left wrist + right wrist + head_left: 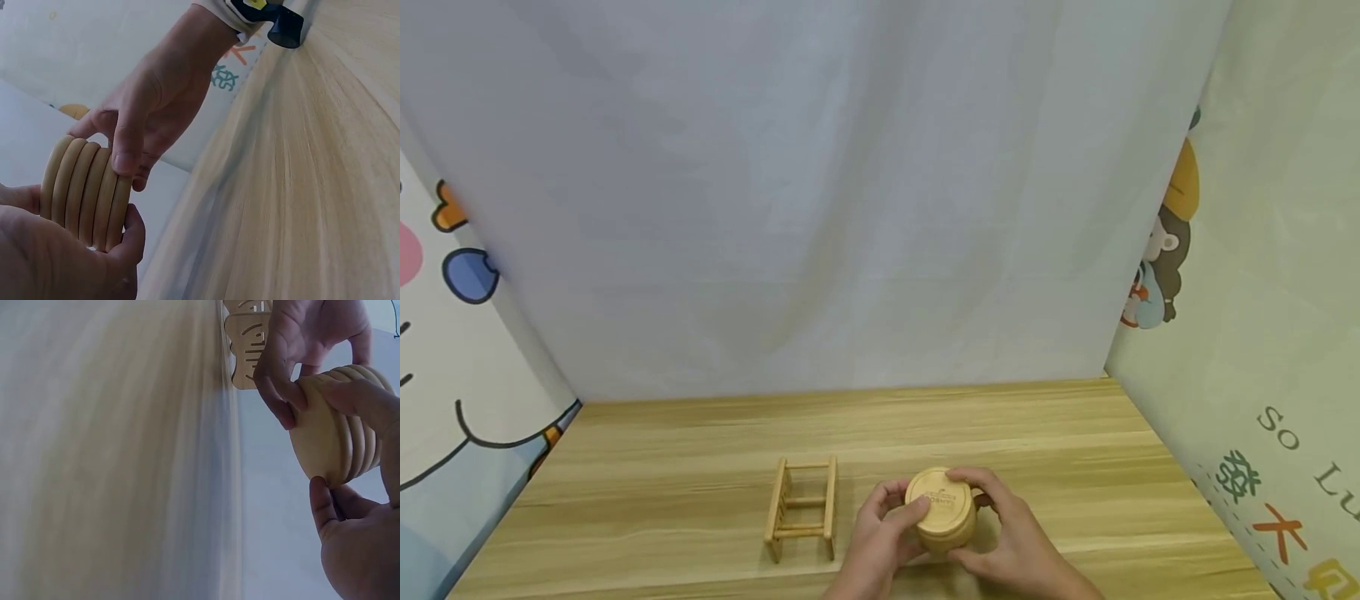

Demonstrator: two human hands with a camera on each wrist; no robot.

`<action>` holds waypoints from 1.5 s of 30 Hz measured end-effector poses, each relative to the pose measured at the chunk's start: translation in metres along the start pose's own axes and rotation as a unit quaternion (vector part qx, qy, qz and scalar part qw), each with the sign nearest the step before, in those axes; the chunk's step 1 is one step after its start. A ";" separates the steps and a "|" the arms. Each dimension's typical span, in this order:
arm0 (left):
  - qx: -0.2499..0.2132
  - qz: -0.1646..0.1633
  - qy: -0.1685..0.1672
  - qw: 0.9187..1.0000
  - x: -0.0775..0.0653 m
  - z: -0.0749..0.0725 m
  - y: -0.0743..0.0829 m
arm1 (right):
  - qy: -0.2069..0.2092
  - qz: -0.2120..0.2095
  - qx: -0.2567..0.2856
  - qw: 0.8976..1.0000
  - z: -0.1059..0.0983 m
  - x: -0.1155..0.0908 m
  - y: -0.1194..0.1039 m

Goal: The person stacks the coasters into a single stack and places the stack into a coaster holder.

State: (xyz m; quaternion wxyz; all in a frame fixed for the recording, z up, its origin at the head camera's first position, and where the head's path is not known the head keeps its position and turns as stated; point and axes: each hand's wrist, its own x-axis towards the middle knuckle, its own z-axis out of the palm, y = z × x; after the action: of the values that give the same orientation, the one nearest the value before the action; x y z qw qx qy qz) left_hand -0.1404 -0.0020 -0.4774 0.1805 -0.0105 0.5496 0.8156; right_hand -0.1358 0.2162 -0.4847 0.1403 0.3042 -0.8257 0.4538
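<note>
A stack of round wooden coasters (947, 533) is held between both hands, its printed top face up towards the head camera. My left hand (880, 537) grips its left side, with the thumb lying over the top coaster. On the other side my right hand (1011, 533) grips the edges between thumb and fingers. Several coasters (87, 190) sit flush against each other in the left wrist view. The flat bottom of the stack (312, 444) shows in the right wrist view, above the table.
Left of the hands stands a small wooden rack (831, 508) with rails and crossbars; its cut-out side panel (250, 347) shows in the right wrist view. The wood-grain table (700, 433) meets a pale cloth backdrop (850, 250) behind, with printed cloths (1262, 375) at the sides.
</note>
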 end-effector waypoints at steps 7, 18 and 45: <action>-0.090 -0.031 -0.042 0.995 -0.001 0.002 -0.002 | 0.031 -0.009 0.026 0.999 0.002 -0.002 0.000; -0.252 -0.099 -0.062 0.960 -0.006 0.011 -0.009 | 0.061 -0.005 0.083 0.995 0.010 0.001 -0.003; -0.055 0.014 -0.024 0.998 0.000 0.011 -0.023 | 0.058 0.003 0.136 0.989 0.002 -0.005 0.004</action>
State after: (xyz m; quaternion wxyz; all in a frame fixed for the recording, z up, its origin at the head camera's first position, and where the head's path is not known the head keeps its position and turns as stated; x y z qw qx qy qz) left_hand -0.1312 0.0153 -0.4931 0.1817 0.0073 0.4997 0.8469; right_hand -0.1341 0.2178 -0.4912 0.1435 0.2910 -0.7479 0.5791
